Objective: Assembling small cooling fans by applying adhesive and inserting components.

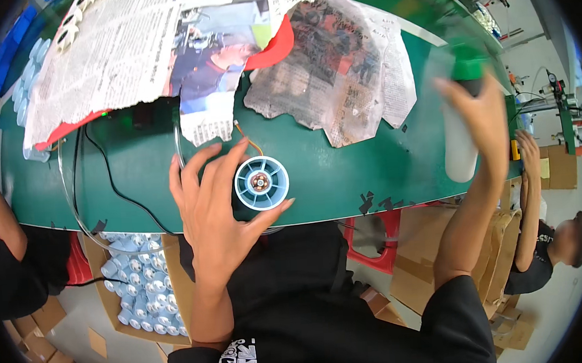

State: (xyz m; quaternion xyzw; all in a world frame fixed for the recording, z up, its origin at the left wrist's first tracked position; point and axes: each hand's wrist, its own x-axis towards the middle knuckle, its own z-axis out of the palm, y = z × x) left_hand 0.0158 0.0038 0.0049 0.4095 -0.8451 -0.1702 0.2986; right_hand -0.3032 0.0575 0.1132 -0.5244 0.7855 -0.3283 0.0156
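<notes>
"What does the left hand [216, 217] have?"

"One pale-blue round housing [261, 183], ribbed inside, open face up. Thumb and fingers curve around it, thumb on the near side, at the near edge of the green worktop [332, 185]. One thin wire [255, 145] runs from its far side."

"And the right hand [483, 117]?"

"Spread around the upper part of one white bottle [459, 146] with one green cap [468, 64], far to the right. Both are blurred, so I cannot tell whether it grips."

"How much newspaper?"

"Two spreads beyond the hands: one on the left [114, 66], one on the right [336, 57]. Two black cables [126, 189] lie near the left one."

"Anything below the worktop?"

"One open carton [97, 272] on the near left, with pale-blue parts [140, 286] too many to count."

"Other people?"

"Two: one at the left edge [4, 232], one at the right [535, 252]."
</notes>
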